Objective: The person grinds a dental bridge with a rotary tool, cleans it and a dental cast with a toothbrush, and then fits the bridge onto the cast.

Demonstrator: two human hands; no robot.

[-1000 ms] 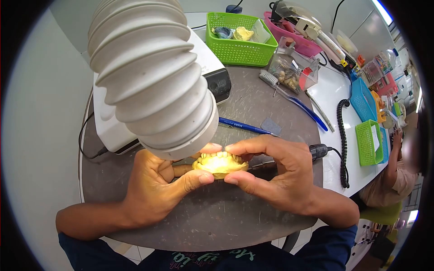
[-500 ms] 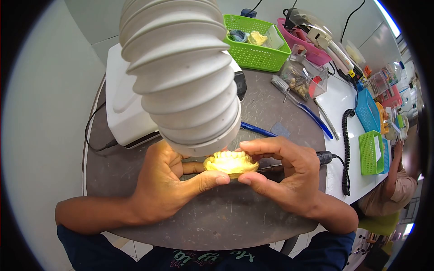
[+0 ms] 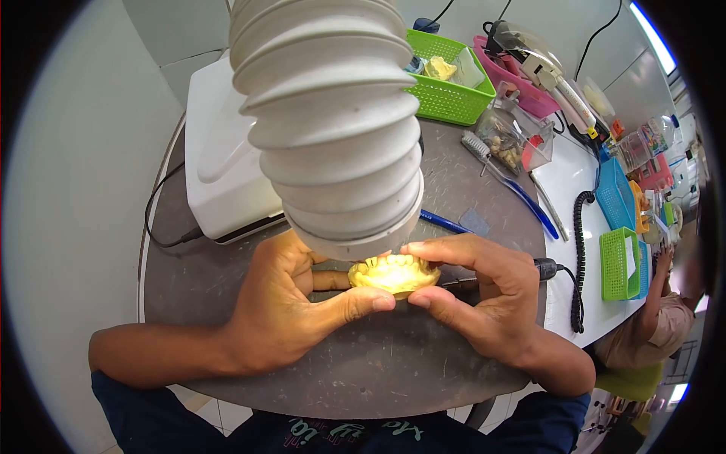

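Observation:
A yellow dental cast (image 3: 395, 275) with a row of teeth along its far side is held between both hands, brightly lit just under the mouth of a white corrugated hose (image 3: 344, 144). My left hand (image 3: 291, 299) grips the cast's left side, thumb on the near edge. On the right side, my right hand (image 3: 484, 291) pinches it between thumb and index finger. Behind the right fingers lies a dark handpiece (image 3: 544, 268) with a cord; its thin front end shows below the palm. Part of the cast's far side is hidden by the hose and fingers.
A white machine (image 3: 227, 159) stands at the left. Beyond the hands lie a blue pen (image 3: 442, 221), a wire brush (image 3: 514, 189) and a clear box (image 3: 510, 140) of small pieces. Green basket (image 3: 454, 98) and pink basket (image 3: 529, 94) stand behind. A co-worker (image 3: 650, 325) sits at right.
The view has shifted slightly, so the hose and cast appear a little further right. Both hands keep their hold; the cast seems tilted slightly.

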